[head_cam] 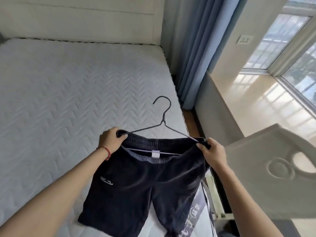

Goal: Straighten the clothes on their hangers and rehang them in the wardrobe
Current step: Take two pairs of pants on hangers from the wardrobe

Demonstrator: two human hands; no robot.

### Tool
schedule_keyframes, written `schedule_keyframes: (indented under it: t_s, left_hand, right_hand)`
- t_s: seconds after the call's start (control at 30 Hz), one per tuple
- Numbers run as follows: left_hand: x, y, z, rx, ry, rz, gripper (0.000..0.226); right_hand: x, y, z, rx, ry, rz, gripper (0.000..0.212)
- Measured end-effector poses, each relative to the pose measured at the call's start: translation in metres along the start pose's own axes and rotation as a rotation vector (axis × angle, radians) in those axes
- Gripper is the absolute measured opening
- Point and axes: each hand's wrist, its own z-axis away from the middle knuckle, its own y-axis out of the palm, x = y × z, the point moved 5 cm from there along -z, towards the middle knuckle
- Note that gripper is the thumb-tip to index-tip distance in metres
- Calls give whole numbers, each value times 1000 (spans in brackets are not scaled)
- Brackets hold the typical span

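Dark navy shorts (pixel 136 182) with a small white logo on one leg hang on a thin dark wire hanger (pixel 164 115). The hanger's hook points away from me, and its lower bar runs inside the elastic waistband. My left hand (pixel 111 138) pinches the waistband's left corner together with the hanger's left end. My right hand (pixel 211 150) grips the right corner over the hanger's other end. The shorts are held just above the mattress (pixel 59 86), their legs draping onto its near right corner. No wardrobe is in view.
A cream headboard (pixel 85 19) stands behind the mattress. Blue curtains (pixel 198 48) hang right of the bed, beside a polished windowsill (pixel 256 103) and windows. A pale carved footboard panel (pixel 273 177) rises at the lower right. A narrow floor gap runs between bed and sill.
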Motion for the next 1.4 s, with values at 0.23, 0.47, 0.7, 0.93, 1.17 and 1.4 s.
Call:
schedule_keyframes:
  t_s: [0.23,0.47,0.7,0.93,1.17,1.4]
  left_hand:
    - [49,100,-36,50,-126,-34,37]
    - [156,187,100,196,-484,163,24]
    - [225,243,242,306,-1029,201,31]
    - [240,291,251,172,-1448,664,30]
    - [246,302,245,87,-1561,522,43]
    - [222,326,256,143,-1457,740,10]
  right_hand:
    - [-72,110,-82,152,165,137,44]
    - [-176,174,44,263,495,-144,25]
    - [-259,216,160,349,863,-99,23]
    - [-282,256,126,212,1028,-396,32]
    - [-281,264,109,169,1015,-304,36]
    - [-302,228,204,-34,1226,-262,25]
